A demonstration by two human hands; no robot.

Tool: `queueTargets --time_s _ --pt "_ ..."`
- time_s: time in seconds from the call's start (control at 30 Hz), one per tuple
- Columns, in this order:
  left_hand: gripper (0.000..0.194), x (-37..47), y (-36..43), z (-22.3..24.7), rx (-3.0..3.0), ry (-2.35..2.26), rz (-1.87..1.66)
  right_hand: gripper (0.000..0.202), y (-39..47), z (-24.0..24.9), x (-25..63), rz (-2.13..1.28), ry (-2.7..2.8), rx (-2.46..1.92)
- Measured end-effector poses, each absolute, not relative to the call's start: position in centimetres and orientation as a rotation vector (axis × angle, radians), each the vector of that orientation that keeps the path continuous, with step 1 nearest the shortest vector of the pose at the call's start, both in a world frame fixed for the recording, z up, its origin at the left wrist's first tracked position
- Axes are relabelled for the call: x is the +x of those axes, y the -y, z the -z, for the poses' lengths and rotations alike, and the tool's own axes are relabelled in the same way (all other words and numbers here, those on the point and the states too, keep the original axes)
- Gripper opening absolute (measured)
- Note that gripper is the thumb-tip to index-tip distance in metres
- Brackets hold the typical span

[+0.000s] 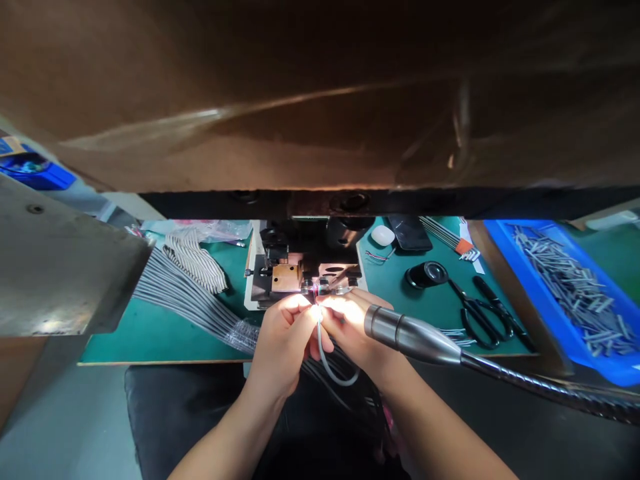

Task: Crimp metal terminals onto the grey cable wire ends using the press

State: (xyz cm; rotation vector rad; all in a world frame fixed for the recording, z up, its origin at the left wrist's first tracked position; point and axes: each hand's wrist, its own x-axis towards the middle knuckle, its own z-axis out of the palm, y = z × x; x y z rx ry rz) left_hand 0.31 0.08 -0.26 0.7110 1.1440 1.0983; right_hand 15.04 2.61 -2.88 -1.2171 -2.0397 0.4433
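Note:
Both hands meet in front of a small metal press [287, 277], under a bright lamp. My left hand [283, 337] pinches a grey cable [324, 357] near its end. My right hand [353, 330] closes on the same cable end from the other side. Thin coloured wires [316, 291] come out of that end and reach the press's metal parts. Below the fingers the cable hangs in a loop. Glare hides the exact fingertip contact.
A gooseneck lamp [415, 337] crosses above my right wrist. A cable bundle [190, 300] lies left. On the green mat [165, 333] at right are scissors [483, 317], a black cylinder [426, 274] and a pen [503, 312]. Further right stands a blue tray [555, 327] of small pieces.

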Motion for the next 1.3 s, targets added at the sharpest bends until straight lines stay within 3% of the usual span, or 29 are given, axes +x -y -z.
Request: queueTargets --time_s 0.2,0.97,1.3 --pt "0.023 0.4 -0.1 0.1 0.689 -1.156 -1.094 0.001 -3.0 2.8 14.9 -0.487 1.962 -1.156" --pt "0.027 -0.6 0.5 0.3 0.852 -1.141 -1.017 0.010 -2.5 3.3 15.1 -0.203 2.100 -1.190" --pt "0.025 -0.3 0.2 -0.1 0.766 -1.122 -1.025 0.009 -2.6 2.7 15.4 -0.316 2.130 -1.153"
